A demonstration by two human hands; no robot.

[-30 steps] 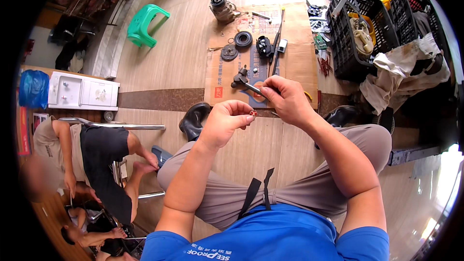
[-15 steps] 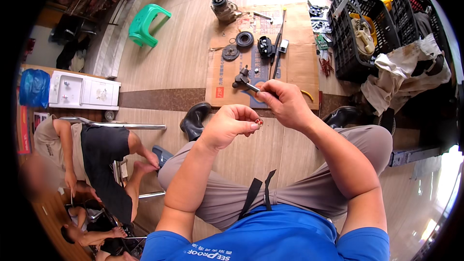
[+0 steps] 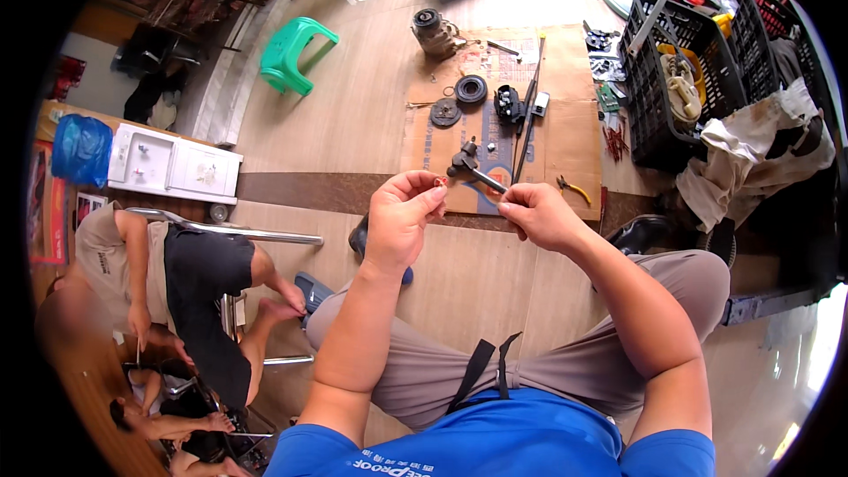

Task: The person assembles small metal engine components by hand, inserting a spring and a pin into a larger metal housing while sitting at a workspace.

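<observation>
My left hand (image 3: 402, 219) is raised over the floor, thumb and fingers pinching a small copper-red piece (image 3: 441, 183), mostly hidden by the fingertips. My right hand (image 3: 539, 216) is beside it, thumb and index finger pressed together; anything between them is hidden. A dark metal tool (image 3: 465, 162) with a lumpy head and straight shaft appears over the cardboard (image 3: 565, 141). The shaft's end shows right at my right fingertips; whether they touch it I cannot tell. Beyond lie a black ring-shaped wheel (image 3: 471, 89), a grey disc (image 3: 445, 111) and a black housing (image 3: 509, 103).
A cylindrical motor-like part (image 3: 435, 34) stands at the cardboard's far left corner. Yellow-handled pliers (image 3: 576, 190) lie to the right. Black crates (image 3: 680, 132) with a stained cloth (image 3: 751, 141) are at far right. A green stool (image 3: 296, 53) stands left; a seated person (image 3: 203, 274) is nearer.
My left hand has risen away from me and turned its fingertips upward with the small piece. My right hand has drawn back slightly, uncovering more of the shaft. The view has shifted.
</observation>
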